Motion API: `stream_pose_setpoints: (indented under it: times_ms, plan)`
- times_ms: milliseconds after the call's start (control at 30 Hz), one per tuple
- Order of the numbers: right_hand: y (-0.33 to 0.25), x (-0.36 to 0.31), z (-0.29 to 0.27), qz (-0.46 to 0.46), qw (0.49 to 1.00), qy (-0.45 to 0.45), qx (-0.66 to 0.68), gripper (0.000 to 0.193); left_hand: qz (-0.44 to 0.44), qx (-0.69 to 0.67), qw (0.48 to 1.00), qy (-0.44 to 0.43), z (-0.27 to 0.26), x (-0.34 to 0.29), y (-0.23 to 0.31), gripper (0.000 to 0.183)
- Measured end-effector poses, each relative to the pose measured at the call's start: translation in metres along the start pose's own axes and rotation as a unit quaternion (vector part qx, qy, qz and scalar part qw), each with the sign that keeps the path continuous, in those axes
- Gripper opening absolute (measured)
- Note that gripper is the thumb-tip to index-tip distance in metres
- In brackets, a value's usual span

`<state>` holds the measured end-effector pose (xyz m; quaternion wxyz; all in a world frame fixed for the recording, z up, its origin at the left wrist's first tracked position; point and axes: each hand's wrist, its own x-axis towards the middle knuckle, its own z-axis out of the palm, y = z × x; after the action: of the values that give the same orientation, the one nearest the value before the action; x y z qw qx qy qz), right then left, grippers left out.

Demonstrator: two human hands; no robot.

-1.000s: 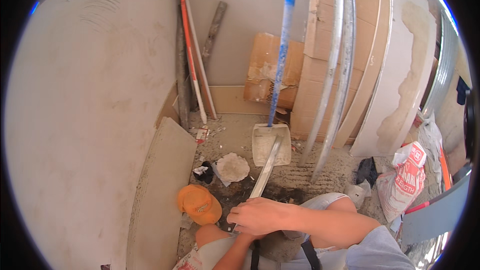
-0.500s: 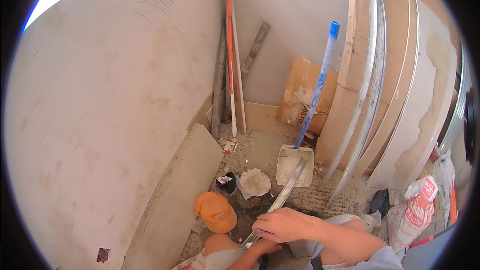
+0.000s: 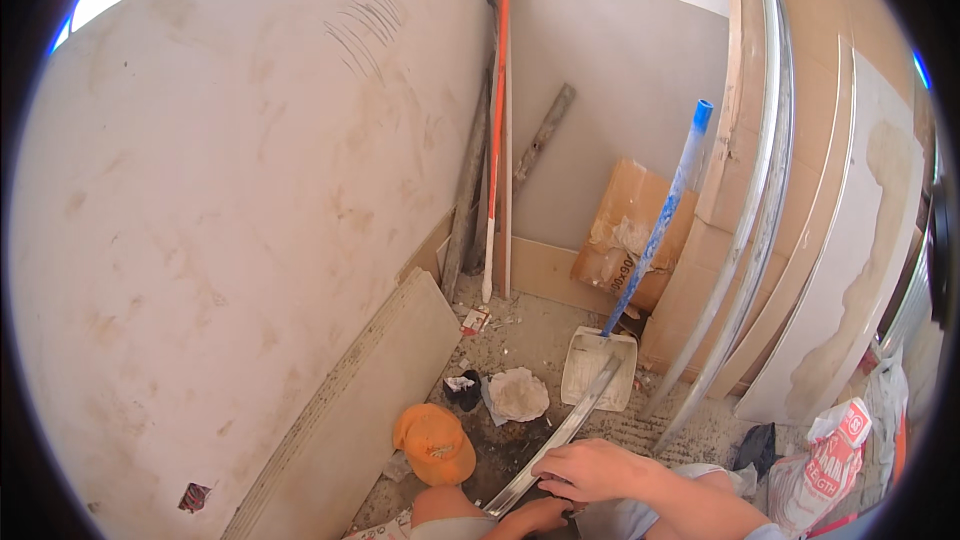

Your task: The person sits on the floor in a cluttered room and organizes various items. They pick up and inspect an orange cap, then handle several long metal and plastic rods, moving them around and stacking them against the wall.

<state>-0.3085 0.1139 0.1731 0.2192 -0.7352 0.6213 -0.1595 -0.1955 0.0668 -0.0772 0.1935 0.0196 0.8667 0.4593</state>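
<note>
A long, shiny metal channel slants from a dustpan down toward my lap. My right hand is closed at the channel's right edge, with its fingertips curled down against the metal. Just below, beside the channel's near end, is my left hand. Its fingers are bent and partly hidden, next to a small dark thing too unclear to name. The channel's far end lies in the pale dustpan, whose long blue handle stands tilted up and to the right.
An orange cap lies left of the channel, near a crumpled pale lump and a black bag scrap. Large boards stand on the left. Curved metal profiles, cardboard and a red-and-white sack are on the right.
The view has shifted, so the surroundings sit lower and mostly farther right. My right hand's fingers have slid from across the channel to its right edge; my left hand stays low beside it.
</note>
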Motion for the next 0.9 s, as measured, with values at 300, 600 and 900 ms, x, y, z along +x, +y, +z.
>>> stream_pose_setpoints:
  times_ms: [300, 600, 900]
  plan:
    - [-0.008, -0.002, -0.010, 0.018, 1.000, 0.001, -0.018, 0.024, -0.057, 0.003, 0.998, -0.030, -0.010, 0.000, 0.011, 0.043]
    - [-0.032, 0.006, 0.000, -0.041, 0.998, 0.007, -0.039, 0.022, 0.021, 0.035, 0.991, 0.126, 0.101, 0.054, -0.111, 0.033]
    - [-0.024, -0.012, -0.005, -0.028, 0.998, 0.009, -0.054, 0.020, 0.000, 0.008, 0.997, 0.073, 0.046, 0.040, -0.035, 0.026]
